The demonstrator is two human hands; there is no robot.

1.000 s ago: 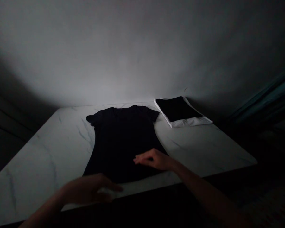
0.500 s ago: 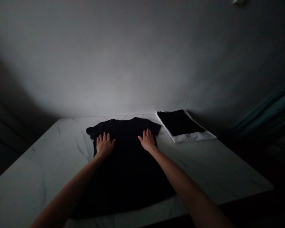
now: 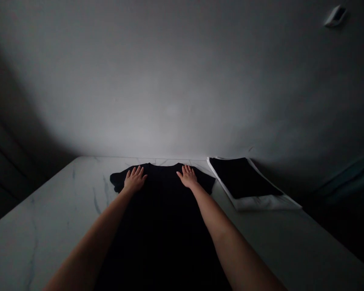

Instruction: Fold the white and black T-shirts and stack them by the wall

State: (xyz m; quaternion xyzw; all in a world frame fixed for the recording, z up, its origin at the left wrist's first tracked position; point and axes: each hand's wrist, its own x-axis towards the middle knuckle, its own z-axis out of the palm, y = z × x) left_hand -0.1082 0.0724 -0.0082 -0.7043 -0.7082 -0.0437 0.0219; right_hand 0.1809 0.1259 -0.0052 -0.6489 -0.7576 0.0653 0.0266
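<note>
A black short-sleeved T-shirt (image 3: 164,226) lies flat on the marble table, collar at the far end and hem out of view below. My left hand (image 3: 135,180) rests palm-down on the shirt's left shoulder, fingers spread. My right hand (image 3: 188,177) lies the same way on the right shoulder, near the collar. Neither hand grips the cloth. My forearms cover parts of the shirt's body.
A folded black garment (image 3: 242,178) sits on a white folded cloth (image 3: 261,203) at the table's far right. The white-veined marble table (image 3: 48,210) meets a grey wall (image 3: 182,89) at the back. A small white wall fitting (image 3: 335,16) shows high up.
Both hands have slid forward along the shirt, from below the shoulders up to them. The table and shirt sit lower in the view, and the folded pile looks larger.
</note>
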